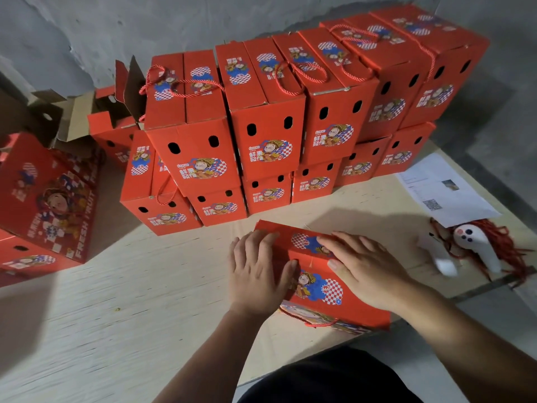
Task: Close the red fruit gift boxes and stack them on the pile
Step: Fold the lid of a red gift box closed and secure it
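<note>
A red fruit gift box (345,303) sits on the pale wooden table (122,301) at the near edge, top side up, its lid flaps lying flat. My left hand (257,274) presses on the left part of the lid with straight fingers. My right hand (366,266) lies flat across the right flap, fingers pointing left. A red rope handle (318,324) hangs at the box's near side. Behind it stands the pile of closed red boxes (267,135), two layers high, running from centre to far right.
Several open, unfolded red boxes (113,120) stand at the back left. More red boxes (46,205) lie tilted at the left edge. At the right lie printed paper sheets (444,190), a white tool (476,245) and loose red rope (505,245).
</note>
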{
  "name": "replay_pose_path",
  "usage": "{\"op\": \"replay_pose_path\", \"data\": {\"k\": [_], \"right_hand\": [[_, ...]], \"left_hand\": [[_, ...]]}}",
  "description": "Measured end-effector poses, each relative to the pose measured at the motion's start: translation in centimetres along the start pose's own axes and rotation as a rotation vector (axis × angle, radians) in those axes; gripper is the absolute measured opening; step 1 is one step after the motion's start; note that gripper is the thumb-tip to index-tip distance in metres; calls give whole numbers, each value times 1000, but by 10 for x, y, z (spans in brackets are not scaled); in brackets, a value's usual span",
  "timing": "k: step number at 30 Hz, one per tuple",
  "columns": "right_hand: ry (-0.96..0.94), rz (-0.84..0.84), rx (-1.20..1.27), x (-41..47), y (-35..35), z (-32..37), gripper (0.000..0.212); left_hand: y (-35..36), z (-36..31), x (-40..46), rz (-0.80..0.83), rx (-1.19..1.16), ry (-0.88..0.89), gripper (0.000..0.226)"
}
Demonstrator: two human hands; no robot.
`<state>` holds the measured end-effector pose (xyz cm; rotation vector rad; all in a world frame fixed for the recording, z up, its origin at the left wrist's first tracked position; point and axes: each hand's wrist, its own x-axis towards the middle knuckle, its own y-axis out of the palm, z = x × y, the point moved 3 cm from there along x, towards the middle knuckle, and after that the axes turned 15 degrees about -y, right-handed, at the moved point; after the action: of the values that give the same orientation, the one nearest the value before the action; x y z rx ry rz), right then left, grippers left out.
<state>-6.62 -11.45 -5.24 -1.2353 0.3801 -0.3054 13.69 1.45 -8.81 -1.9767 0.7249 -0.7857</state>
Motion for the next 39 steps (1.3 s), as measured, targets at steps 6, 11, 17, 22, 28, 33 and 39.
{"op": "replay_pose_path", "data": {"k": [6, 11, 17, 22, 28, 33, 39], "right_hand": [[-102, -169, -163, 2, -4, 3, 67], [-85, -110, -295, 4, 6, 0, 64], [-1, -16, -209, 6, 21, -2, 82], [38, 172, -49, 14, 28, -8, 84], [-1, -136, -184, 2, 27, -2, 78], [127, -95, -199, 17, 20, 0, 90], [423, -70, 568, 23, 21, 7, 53]], "left_hand": [[-4, 0, 4, 100, 29, -85, 55], [-11, 1, 33, 127, 194, 147, 58], [-1, 2, 38, 350, 232, 237, 74], [1, -2, 43, 443, 300, 245, 88], [6, 4, 3, 525, 288, 481, 124], [6, 12, 38, 465, 457, 532, 111], [0, 39, 40, 549, 77, -431, 96]]}}
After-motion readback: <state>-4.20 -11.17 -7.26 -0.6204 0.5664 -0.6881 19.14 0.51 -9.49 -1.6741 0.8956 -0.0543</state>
